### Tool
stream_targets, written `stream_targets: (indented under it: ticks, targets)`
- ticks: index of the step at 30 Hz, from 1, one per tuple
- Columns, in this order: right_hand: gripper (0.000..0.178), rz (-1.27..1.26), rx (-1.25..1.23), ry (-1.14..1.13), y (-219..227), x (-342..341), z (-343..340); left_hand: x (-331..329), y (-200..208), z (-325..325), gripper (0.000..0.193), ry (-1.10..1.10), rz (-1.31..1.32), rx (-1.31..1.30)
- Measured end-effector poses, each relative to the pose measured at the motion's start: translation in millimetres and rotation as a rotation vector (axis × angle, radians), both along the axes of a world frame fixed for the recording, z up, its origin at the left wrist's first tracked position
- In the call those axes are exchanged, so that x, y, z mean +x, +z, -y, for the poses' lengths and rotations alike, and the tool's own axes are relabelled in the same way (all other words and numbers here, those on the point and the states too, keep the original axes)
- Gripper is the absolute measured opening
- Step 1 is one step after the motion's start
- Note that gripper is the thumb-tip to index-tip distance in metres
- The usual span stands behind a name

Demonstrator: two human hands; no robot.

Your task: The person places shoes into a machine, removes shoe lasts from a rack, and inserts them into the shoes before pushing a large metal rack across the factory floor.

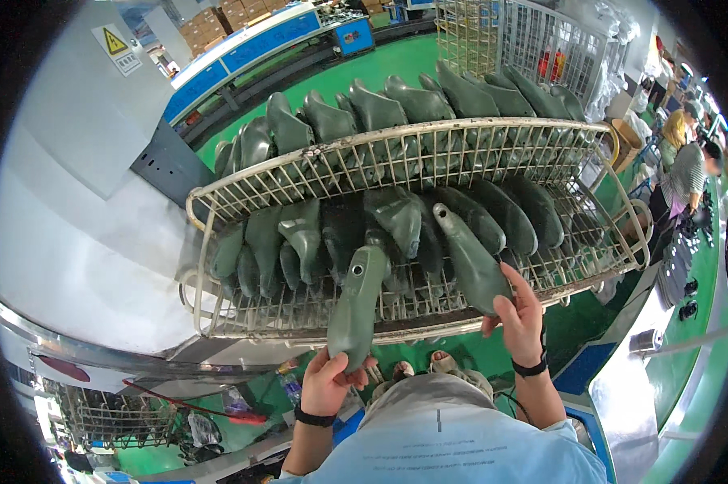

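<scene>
Over the wire rack's (493,122) near edge, the left grip (325,383) held a green shoe last (356,302) by its rounded end, holed end pointing away; the right grip (521,323) held a second last (470,258), slanting forward-left. Both forearms (543,397) reached forward.

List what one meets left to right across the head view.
White sign with yellow warning triangle, dark-green foot-shaped form in left hand, second dark-green foot-shaped form in right hand, person in striped top.
</scene>
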State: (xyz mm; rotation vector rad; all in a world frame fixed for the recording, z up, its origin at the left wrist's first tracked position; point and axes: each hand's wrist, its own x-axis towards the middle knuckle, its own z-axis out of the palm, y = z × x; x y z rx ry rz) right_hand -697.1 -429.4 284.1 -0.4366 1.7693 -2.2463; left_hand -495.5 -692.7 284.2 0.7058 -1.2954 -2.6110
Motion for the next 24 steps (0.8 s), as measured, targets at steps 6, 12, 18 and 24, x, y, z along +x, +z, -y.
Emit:
stream_targets:
  ticks: [6, 12, 18, 24]
  targets:
    - [0.054, 0.047, -0.065, -0.040, -0.3, 3.6, 3.6, 3.3, -11.2, -8.0, 0.040, 0.015, -0.007, 0.037]
    - [0.062, 0.060, -0.194, -0.046, -3.1, 3.9, 4.4, 7.7, -12.2, 0.9, 0.045, -0.204, 0.051, -0.034]
    - [0.065, -0.015, -0.134, -0.028, -4.9, 9.4, 5.2, 6.1, -28.9, -1.0, 0.042, -0.293, -0.106, 0.040]
    - [0.065, -0.069, -0.078, -0.053, -11.9, 18.0, 2.6, -0.5, -25.5, -8.2, 0.042, -0.206, -0.032, 0.211]
